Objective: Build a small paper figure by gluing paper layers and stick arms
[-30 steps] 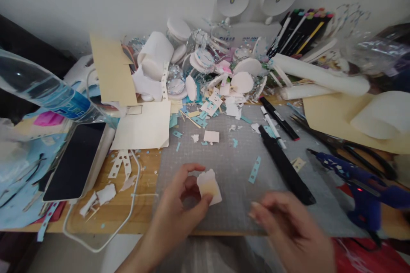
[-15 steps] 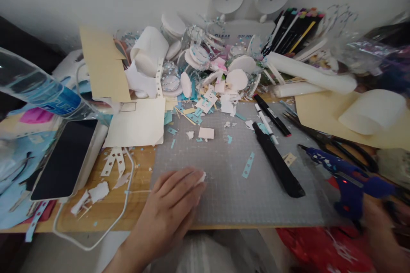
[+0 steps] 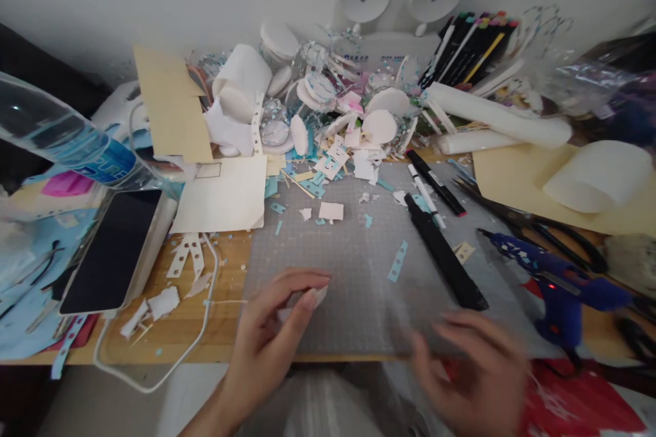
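Near the front edge of the grey cutting mat (image 3: 353, 246), my left hand (image 3: 279, 321) pinches a small white paper piece (image 3: 320, 297) between thumb and fingers. Most of that piece is hidden by the fingers. My right hand (image 3: 471, 369), smeared by motion, hovers over the mat's front edge with thumb and fingers apart and nothing visible in them. To its right lies a blue glue gun (image 3: 556, 287) with a red light lit. A black cutter-like tool (image 3: 443, 256) rests on the mat beyond the right hand.
Paper scraps (image 3: 322, 177) and white discs (image 3: 379, 126) heap up at the back. Scissors (image 3: 543, 229), pens (image 3: 435, 181) and a paper roll (image 3: 599, 174) are on the right. At left are a phone (image 3: 113, 252), a white cable (image 3: 208, 307) and a water bottle (image 3: 97, 150).
My right hand has left the glue gun and moved left toward the mat's front. My left hand has turned and lifted, so its thumb and the white piece show.
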Demonstrator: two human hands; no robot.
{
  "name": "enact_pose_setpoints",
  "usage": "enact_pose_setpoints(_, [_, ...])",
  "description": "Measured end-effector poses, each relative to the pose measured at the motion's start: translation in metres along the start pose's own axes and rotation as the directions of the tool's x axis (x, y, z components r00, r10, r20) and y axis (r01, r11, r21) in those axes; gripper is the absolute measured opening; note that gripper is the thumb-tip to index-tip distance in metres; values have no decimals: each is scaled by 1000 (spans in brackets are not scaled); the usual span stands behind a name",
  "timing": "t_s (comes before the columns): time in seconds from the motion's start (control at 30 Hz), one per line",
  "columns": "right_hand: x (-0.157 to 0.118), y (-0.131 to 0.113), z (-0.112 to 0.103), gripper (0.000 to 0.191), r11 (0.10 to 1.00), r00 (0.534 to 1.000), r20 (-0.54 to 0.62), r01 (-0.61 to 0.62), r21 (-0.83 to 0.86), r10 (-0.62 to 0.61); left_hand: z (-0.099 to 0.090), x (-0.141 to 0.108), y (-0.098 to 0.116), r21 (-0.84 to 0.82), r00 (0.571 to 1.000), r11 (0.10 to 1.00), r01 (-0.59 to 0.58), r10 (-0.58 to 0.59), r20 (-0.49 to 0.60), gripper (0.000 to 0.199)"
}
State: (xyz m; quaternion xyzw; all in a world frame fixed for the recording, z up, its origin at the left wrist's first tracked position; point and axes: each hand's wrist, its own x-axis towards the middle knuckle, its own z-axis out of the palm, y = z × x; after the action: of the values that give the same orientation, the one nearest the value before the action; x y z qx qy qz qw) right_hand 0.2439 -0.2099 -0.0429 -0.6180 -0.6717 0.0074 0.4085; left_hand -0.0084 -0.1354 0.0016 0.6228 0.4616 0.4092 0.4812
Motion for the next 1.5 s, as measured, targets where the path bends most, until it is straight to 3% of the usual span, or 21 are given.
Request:
enact_pose_setpoints(0.03, [6,-18,14,21,994,992,75,99,46,-102,2,0,2,-50,999,998,34,-34,-5,22])
enact_pose_setpoints(0.1, [18,-47,38,34,970,987,116,79,231,-108,4,0,6,-142,996,986,89,-88,12,21])
enact_pose_setpoints(0.23, [36,-78,60,37,839,962,267,-197,507,64,6,-3,11,-333,988,930,156,-145,59,18])
enact_pose_setpoints(0.33, [41,-76,58,20,781,950,299,-253,571,90,3,-5,9,-379,990,915,139,-142,22,17])
enact_pose_setpoints(0.47, [44,-56,47,19,843,984,173,-124,523,37,-10,-6,4,-325,992,944,54,-87,-88,17])
enact_pose_setpoints(0.6, [43,-42,46,22,952,996,52,50,301,-69,-21,-6,6,-206,993,978,-8,-16,-118,11])
enact_pose_setpoints(0.67, [43,-41,51,22,973,990,53,121,195,-134,-22,-5,9,-176,994,983,-55,38,-100,9])
enact_pose_setpoints(0.73, [43,-44,57,21,981,976,140,150,125,-167,-20,-4,14,-157,994,984,-88,76,-84,10])
enact_pose_setpoints(0.83, [46,-50,58,22,987,919,362,121,110,-153,-17,-4,20,-114,992,988,-108,100,-73,10])
enact_pose_setpoints(0.9, [48,-55,49,27,986,893,424,101,132,-148,-17,-5,23,-75,991,989,-127,123,-62,10])
enact_pose_setpoints(1.1, [59,-74,13,23,936,955,281,-11,352,-95,-20,-4,27,41,973,973,-226,223,61,16])
enact_pose_setpoints(1.37, [77,-91,13,5,882,934,327,-27,471,-146,-20,2,35,270,920,882,-385,344,188,14])
enact_pose_setpoints(1.5, [77,-88,9,6,895,890,429,-56,443,-156,-21,2,34,304,908,860,-410,355,222,12])
